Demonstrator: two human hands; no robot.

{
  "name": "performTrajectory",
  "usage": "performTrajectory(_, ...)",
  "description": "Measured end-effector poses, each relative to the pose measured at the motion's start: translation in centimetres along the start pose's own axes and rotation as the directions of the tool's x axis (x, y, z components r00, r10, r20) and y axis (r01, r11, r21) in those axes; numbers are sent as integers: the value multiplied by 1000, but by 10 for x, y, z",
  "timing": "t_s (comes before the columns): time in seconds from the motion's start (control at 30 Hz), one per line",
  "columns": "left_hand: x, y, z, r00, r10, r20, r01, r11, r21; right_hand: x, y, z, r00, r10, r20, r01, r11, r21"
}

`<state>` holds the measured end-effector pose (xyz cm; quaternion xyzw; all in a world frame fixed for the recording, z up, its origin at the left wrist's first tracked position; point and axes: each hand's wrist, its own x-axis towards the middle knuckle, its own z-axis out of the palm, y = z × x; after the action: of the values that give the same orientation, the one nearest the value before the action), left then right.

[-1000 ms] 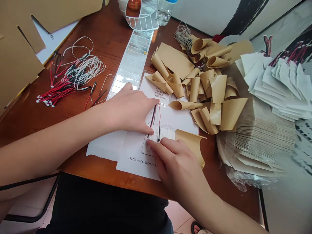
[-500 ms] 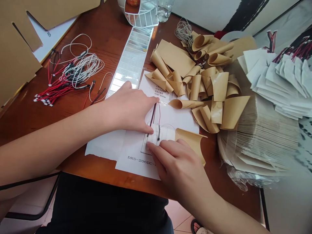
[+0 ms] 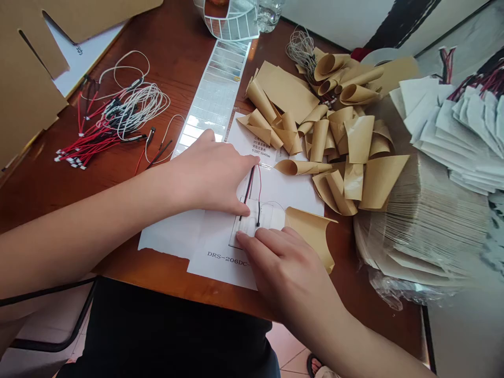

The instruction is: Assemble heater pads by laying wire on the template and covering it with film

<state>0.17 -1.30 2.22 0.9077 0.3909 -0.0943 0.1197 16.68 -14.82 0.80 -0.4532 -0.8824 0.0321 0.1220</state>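
Left hand (image 3: 212,173) lies flat and open, palm down, with its fingertips pinning a red-and-black wire pair (image 3: 249,188) to a small white patch (image 3: 270,216). Right hand (image 3: 287,268) is also open, grips nothing, and its fingertips press the patch's near edge. The patch lies on a printed sheet (image 3: 220,252) at the front of the bench (image 3: 173,68). Curled brown backing papers (image 3: 342,131) are heaped just right of it. A silver label strip (image 3: 212,94) and loose wire bundle (image 3: 114,121) lie to the left.

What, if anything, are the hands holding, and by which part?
Left hand pins the wires near their ends; right hand presses the white patch at its near edge.
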Motion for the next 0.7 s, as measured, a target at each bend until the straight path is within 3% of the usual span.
performTrajectory(0.37, -3, 0, -5, 997, 14, 82, -13, 1000, -16, -2, 0, -4, 999, -31, 26, 32, 999, -41)
performTrajectory(0.7, -4, 6, 0, 997, -8, 79, 11, 999, -32, -7, -7, -6, 999, -36, 16, 36, 999, -37)
